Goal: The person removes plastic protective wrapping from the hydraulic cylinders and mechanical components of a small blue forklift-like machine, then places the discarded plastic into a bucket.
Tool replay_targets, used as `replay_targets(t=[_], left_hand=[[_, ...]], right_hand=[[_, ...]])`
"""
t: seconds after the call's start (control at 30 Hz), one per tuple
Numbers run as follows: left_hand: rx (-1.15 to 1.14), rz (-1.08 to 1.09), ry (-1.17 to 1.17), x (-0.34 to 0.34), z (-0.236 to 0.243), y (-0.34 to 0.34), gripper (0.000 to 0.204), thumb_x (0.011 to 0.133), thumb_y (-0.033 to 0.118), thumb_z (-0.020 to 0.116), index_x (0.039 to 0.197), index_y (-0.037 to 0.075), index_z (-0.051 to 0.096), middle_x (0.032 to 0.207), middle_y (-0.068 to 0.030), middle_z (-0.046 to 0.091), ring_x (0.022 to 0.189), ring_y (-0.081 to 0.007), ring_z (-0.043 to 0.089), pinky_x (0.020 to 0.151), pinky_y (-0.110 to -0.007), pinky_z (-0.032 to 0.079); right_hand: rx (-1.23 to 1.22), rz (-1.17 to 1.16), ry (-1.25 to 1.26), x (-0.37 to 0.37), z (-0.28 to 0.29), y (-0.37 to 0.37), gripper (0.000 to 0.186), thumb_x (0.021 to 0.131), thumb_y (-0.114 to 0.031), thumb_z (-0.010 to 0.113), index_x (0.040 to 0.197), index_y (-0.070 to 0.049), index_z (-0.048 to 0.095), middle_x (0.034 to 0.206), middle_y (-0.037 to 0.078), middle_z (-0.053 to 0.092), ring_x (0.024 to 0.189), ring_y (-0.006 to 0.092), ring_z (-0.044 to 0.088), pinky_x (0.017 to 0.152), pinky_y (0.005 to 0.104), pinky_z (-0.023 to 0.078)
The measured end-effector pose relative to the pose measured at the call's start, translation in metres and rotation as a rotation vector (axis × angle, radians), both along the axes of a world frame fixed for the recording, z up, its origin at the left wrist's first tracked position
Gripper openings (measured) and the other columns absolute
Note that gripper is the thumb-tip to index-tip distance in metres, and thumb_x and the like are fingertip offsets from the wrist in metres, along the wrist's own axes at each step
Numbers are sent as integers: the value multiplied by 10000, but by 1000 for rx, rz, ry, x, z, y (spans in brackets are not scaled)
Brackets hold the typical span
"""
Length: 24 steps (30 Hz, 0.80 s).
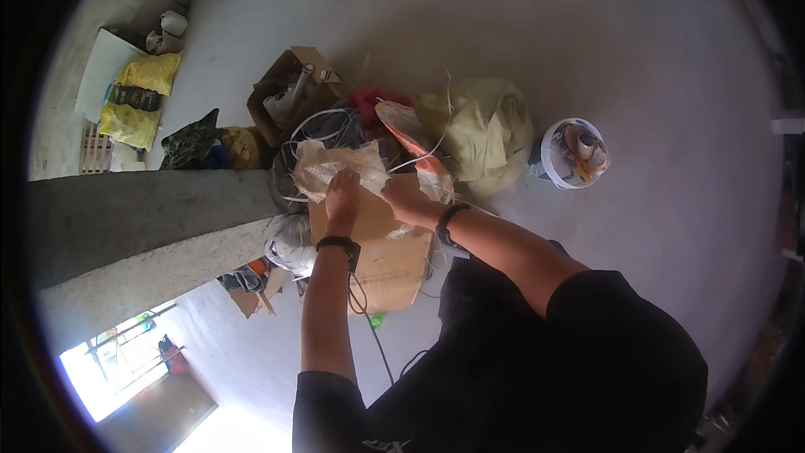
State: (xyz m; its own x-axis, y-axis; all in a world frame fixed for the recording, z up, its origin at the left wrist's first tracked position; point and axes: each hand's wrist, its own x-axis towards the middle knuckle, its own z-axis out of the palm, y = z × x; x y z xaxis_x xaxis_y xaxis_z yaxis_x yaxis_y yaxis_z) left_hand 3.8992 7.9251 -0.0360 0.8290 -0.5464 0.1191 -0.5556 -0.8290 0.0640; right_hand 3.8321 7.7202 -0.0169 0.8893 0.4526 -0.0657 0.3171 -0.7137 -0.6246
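The person's left hand [342, 193] lies on a pale, crinkled wrap [314, 169], its fingers pointing away from the body and bent down onto the sheet. Whether they pinch it or only press it cannot be told. The right hand [406, 200] is curled in at the wrap's right edge; its fingertips are hidden, so its grasp cannot be told either. The wrap lies across the far end of a brown carton [390, 264], spreading beyond it toward the heap behind. A dark band [337, 243] circles the left wrist, and another dark band [453, 216] the right.

Behind the wrap, an open box [264, 115] holds a pale tube [302, 81] among other items. To its right are a red cloth [367, 101], an orange and white bag [406, 136] and a large yellowish sack [490, 130]. A white cord [436, 147] loops over the bag. Farther right, well apart from the carton, a white bucket [549, 166] of odds and ends stands on the grey floor [662, 134]. A whitish bag [290, 243] sits left of the carton, beside a concrete beam [151, 210]. A dark cable [379, 344] hangs near the left forearm.
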Motion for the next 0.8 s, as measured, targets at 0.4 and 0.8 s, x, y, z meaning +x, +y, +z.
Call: replay_targets(t=[0.4,0.8], left_hand=[[234,356,906,-191,-96,-54,364,852,397,665,896,47,755,954,-193,729,923,-388,698,798,-487,562],[16,-101,622,-231,-48,-437,252,805,323,750,941,121,687,817,-105,696,742,-295,668,679,-445,517]], right_hand=[[-390,-361,674,-210,-83,-241,376,831,-368,693,970,-20,720,1005,211,717,985,395,681,862,485,545],[-337,-1361,769,-649,-103,-431,565,971,-507,477,965,1,726,1027,223,717,965,396,687,844,460,554]])
